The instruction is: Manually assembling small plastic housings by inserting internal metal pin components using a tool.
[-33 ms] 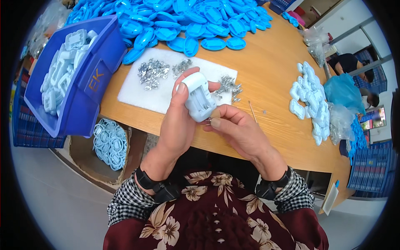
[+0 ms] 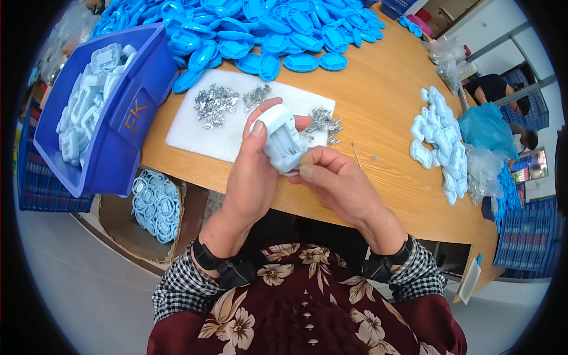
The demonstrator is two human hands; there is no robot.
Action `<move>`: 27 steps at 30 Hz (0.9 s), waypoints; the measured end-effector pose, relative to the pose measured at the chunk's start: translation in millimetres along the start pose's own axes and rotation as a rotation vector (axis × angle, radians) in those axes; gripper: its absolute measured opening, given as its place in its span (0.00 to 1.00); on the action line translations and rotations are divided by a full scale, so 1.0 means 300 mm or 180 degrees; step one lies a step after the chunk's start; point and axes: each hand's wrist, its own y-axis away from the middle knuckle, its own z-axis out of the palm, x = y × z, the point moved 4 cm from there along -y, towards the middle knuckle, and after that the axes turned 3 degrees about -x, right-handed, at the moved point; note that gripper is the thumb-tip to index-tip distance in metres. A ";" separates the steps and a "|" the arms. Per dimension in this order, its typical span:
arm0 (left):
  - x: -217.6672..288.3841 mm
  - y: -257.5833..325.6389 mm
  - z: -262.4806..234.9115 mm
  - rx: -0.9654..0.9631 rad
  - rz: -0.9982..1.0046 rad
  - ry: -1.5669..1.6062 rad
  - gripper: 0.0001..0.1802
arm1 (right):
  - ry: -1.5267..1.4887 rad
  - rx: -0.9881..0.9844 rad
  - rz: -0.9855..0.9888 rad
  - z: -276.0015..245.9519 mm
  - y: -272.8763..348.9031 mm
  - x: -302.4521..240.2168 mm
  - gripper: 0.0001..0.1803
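Observation:
My left hand (image 2: 251, 160) is wrapped round a pale blue plastic battery housing (image 2: 285, 142), its hollow compartment facing up. At the housing's near end, the thumb and index finger of my right hand (image 2: 334, 177) pinch a small metal contact piece (image 2: 294, 173), mostly hidden by the fingertips. The piece is against or very close to the housing's end; I cannot tell whether it is inside. Behind my hands, a white foam sheet (image 2: 183, 139) bears loose piles of small metal contacts (image 2: 216, 105) and spring-like metal pieces (image 2: 323, 123).
Bright blue oval shells (image 2: 299, 62) are heaped at the back. A purple bin (image 2: 133, 118) of pale housings stands left, above a cardboard box (image 2: 121, 228) of pale ring-shaped parts. More pale housings (image 2: 441, 136) lie right. A thin rod-like tool (image 2: 356, 155) rests beside my right hand.

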 end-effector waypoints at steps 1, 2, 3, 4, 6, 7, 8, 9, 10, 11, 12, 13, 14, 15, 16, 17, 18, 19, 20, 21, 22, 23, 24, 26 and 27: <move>-0.001 -0.005 -0.001 -0.0132 -0.0036 0.0071 0.27 | 0.0153 -0.0010 -0.0102 -0.012 -0.001 -0.012 0.05; -0.002 -0.002 -0.020 -0.0246 -0.0082 0.0142 0.25 | 0.0297 -0.0023 -0.0187 -0.028 0.001 -0.022 0.05; -0.002 0.001 -0.039 -0.0358 -0.0126 0.0214 0.23 | 0.0441 -0.0037 -0.0270 -0.045 0.003 -0.034 0.05; -0.009 -0.002 -0.056 -0.0485 -0.0335 -0.0084 0.21 | 0.0715 -0.0096 -0.0325 -0.060 0.007 -0.047 0.06; -0.029 -0.006 -0.080 -0.0724 -0.0758 -0.0677 0.19 | 0.1254 -0.0225 -0.0416 -0.086 0.019 -0.071 0.07; -0.032 -0.002 -0.074 -0.0669 -0.0785 -0.0969 0.20 | 0.1639 -0.0223 -0.0602 -0.094 0.023 -0.084 0.07; -0.035 0.006 -0.064 -0.0776 -0.1060 -0.1047 0.21 | 0.2029 -0.0209 -0.0787 -0.101 0.030 -0.096 0.07; -0.031 0.016 -0.053 -0.0885 -0.1334 -0.1124 0.22 | 0.2421 -0.0195 -0.0970 -0.102 0.037 -0.106 0.07; -0.029 0.024 -0.041 -0.0996 -0.1607 -0.1199 0.23 | 0.2068 -0.0123 -0.0647 -0.102 0.040 -0.109 0.06; -0.029 0.026 -0.022 -0.1178 -0.1911 -0.1348 0.27 | 0.1711 -0.0069 -0.0338 -0.089 0.040 -0.123 0.05; -0.036 0.028 -0.022 -0.1131 -0.1949 -0.1115 0.27 | 0.1354 -0.0015 -0.0032 -0.085 0.041 -0.123 0.04; -0.047 0.032 -0.025 -0.1083 -0.1984 -0.0882 0.27 | 0.1627 0.0086 -0.0292 -0.092 0.041 -0.131 0.04; -0.060 0.034 -0.027 -0.1038 -0.2014 -0.0645 0.28 | 0.1906 0.0188 -0.0552 -0.103 0.043 -0.137 0.04; -0.071 0.034 -0.033 -0.1001 -0.1979 -0.0549 0.28 | 0.2183 0.0291 -0.0814 -0.110 0.046 -0.145 0.04; -0.082 0.033 -0.040 -0.0964 -0.1943 -0.0453 0.28 | 0.2381 0.0395 -0.0917 -0.113 0.049 -0.146 0.05; -0.091 0.033 -0.044 -0.0927 -0.1914 -0.0356 0.29 | 0.2578 0.0503 -0.1016 -0.113 0.054 -0.144 0.05; -0.099 0.033 -0.044 -0.0879 -0.1894 -0.0326 0.29 | 0.2775 0.0611 -0.1115 -0.112 0.057 -0.143 0.05; -0.107 0.033 -0.042 -0.0829 -0.1873 -0.0297 0.29 | 0.2871 0.0655 -0.1073 -0.110 0.058 -0.141 0.06; -0.112 0.032 -0.040 -0.0779 -0.1852 -0.0272 0.30 | 0.2966 0.0697 -0.1033 -0.105 0.058 -0.143 0.06; -0.116 0.033 -0.037 -0.0744 -0.1880 -0.0304 0.30 | 0.3060 0.0739 -0.0993 -0.103 0.057 -0.143 0.07; -0.117 0.034 -0.033 -0.0708 -0.1908 -0.0337 0.30 | 0.3146 0.0762 -0.1051 -0.104 0.056 -0.141 0.06; -0.115 0.035 -0.029 -0.0669 -0.1931 -0.0373 0.30 | 0.3232 0.0782 -0.1115 -0.106 0.052 -0.138 0.06; -0.113 0.037 -0.025 -0.0669 -0.1953 -0.0402 0.29 | 0.3318 0.0800 -0.1178 -0.105 0.049 -0.137 0.06; -0.114 0.042 -0.019 -0.0669 -0.1997 -0.0450 0.29 | 0.3786 0.0825 -0.1261 -0.083 0.051 -0.149 0.06; -0.119 0.043 -0.016 -0.0648 -0.1972 -0.0528 0.29 | 0.4023 0.0836 -0.1299 -0.072 0.051 -0.152 0.06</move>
